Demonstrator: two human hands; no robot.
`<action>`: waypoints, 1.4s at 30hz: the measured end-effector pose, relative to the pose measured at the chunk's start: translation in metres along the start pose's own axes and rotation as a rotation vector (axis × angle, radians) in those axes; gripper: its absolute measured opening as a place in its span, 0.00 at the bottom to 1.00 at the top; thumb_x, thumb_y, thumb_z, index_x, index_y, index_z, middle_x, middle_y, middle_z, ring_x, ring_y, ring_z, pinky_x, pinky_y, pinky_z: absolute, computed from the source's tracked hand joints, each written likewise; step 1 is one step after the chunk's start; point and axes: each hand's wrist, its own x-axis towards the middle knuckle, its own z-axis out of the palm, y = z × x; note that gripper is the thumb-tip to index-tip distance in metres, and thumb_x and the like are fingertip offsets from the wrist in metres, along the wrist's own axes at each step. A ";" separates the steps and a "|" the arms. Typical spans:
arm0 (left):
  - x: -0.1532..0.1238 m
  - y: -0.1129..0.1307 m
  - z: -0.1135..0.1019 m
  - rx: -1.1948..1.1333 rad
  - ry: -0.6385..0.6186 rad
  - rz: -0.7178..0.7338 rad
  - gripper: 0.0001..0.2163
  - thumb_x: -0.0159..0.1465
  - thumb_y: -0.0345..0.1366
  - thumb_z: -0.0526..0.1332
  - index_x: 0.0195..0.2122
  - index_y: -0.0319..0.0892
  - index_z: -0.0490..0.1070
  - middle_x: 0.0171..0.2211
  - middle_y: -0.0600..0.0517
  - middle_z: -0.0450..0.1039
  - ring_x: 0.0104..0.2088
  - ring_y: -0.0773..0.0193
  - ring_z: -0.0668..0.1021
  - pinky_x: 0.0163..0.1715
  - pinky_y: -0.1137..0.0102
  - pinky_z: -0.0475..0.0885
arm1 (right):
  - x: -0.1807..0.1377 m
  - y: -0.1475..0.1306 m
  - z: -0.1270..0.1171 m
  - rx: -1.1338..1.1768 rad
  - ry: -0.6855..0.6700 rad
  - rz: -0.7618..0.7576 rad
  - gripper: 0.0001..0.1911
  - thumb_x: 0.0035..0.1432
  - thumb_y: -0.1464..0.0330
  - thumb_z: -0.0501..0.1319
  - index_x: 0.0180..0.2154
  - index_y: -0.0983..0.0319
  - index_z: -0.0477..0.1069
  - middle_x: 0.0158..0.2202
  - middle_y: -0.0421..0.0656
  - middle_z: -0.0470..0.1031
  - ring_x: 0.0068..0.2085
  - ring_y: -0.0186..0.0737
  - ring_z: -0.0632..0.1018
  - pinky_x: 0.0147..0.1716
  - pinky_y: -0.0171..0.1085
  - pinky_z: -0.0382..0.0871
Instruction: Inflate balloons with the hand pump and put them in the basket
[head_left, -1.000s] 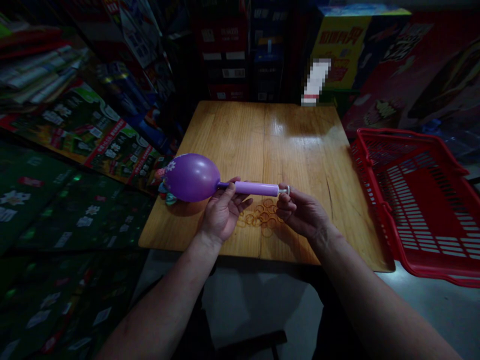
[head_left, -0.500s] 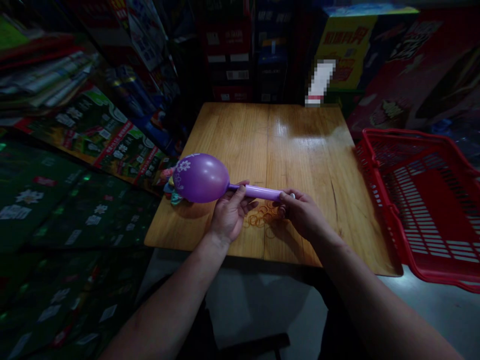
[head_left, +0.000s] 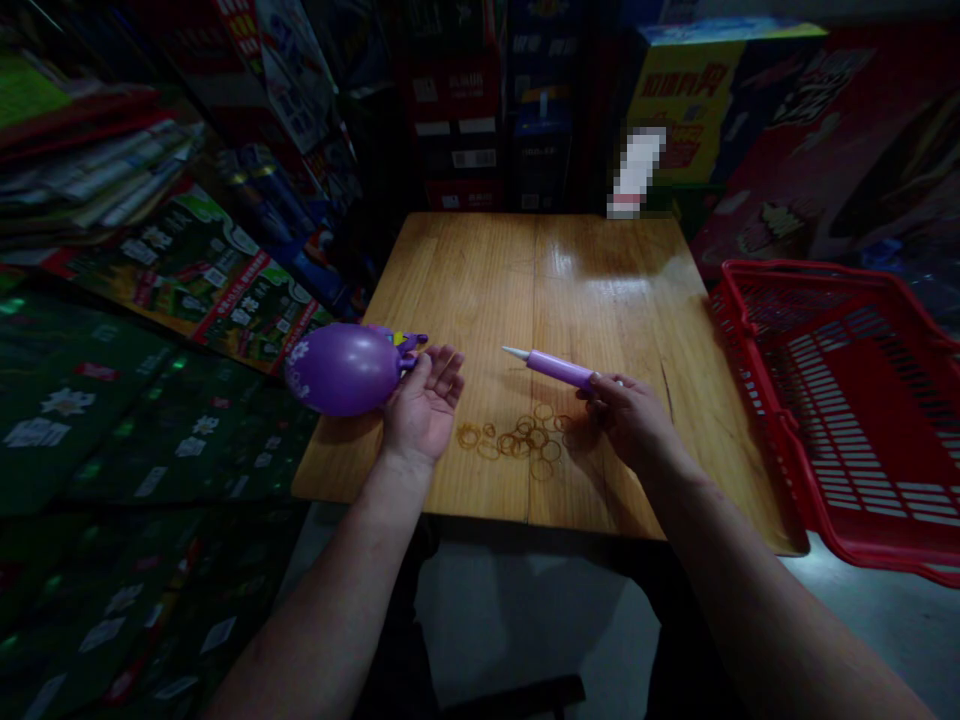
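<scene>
A purple inflated balloon (head_left: 341, 370) with white flower prints hangs over the table's left edge. My left hand (head_left: 421, 412), palm up, pinches its neck under the thumb while the other fingers stay loosely curled. My right hand (head_left: 628, 415) is closed around the rear end of a light purple balloon pump (head_left: 559, 369). The pump's white tapered nozzle points left, apart from the balloon. Several tan rubber bands (head_left: 520, 442) lie loose on the wood between my hands. Behind the balloon, small deflated balloons (head_left: 405, 340) show in part.
The wooden table (head_left: 480, 280) has a red plastic basket (head_left: 795, 420) along its right side. Stacked boxes (head_left: 472, 130) stand behind the far edge. Green cartons (head_left: 195, 420) crowd the left, with a pile of papers (head_left: 97, 180) above them.
The balloon has come off the pump's nozzle. My left hand has moved left with it, and my right hand has shifted slightly right with the pump, uncovering more rubber bands.
</scene>
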 end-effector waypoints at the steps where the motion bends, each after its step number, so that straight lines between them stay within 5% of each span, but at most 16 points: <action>1: 0.003 0.004 -0.001 -0.002 0.001 0.004 0.04 0.68 0.36 0.63 0.40 0.43 0.77 0.43 0.50 0.82 0.47 0.64 0.82 0.41 0.71 0.74 | 0.003 -0.002 -0.005 -0.058 0.049 -0.037 0.14 0.48 0.61 0.72 0.31 0.61 0.72 0.29 0.43 0.76 0.24 0.33 0.69 0.21 0.34 0.60; 7: -0.008 -0.002 0.003 0.048 -0.041 -0.080 0.04 0.65 0.34 0.66 0.40 0.42 0.78 0.42 0.49 0.82 0.44 0.63 0.83 0.40 0.72 0.73 | 0.015 -0.003 -0.019 -0.739 0.323 -0.271 0.15 0.48 0.61 0.70 0.38 0.59 0.75 0.29 0.45 0.76 0.29 0.45 0.76 0.27 0.41 0.66; 16: -0.011 -0.003 -0.001 0.077 -0.070 -0.097 0.05 0.63 0.34 0.67 0.40 0.42 0.78 0.42 0.50 0.82 0.42 0.64 0.83 0.38 0.73 0.73 | 0.016 0.009 -0.012 -1.146 0.264 -0.431 0.15 0.51 0.64 0.65 0.41 0.61 0.74 0.36 0.49 0.76 0.35 0.49 0.75 0.35 0.45 0.67; 35: -0.018 -0.009 0.004 0.123 -0.070 -0.118 0.04 0.63 0.35 0.68 0.38 0.41 0.78 0.40 0.49 0.82 0.40 0.64 0.83 0.35 0.73 0.72 | 0.019 0.013 -0.016 -1.209 0.174 -0.487 0.30 0.54 0.54 0.67 0.53 0.65 0.72 0.43 0.55 0.75 0.43 0.55 0.76 0.46 0.52 0.70; 42: -0.022 -0.015 0.006 0.157 -0.140 -0.117 0.06 0.62 0.36 0.68 0.38 0.41 0.79 0.42 0.49 0.82 0.40 0.63 0.83 0.36 0.73 0.72 | -0.001 -0.002 -0.003 -0.949 0.256 -0.717 0.13 0.60 0.59 0.63 0.43 0.60 0.75 0.43 0.51 0.75 0.42 0.50 0.75 0.42 0.48 0.70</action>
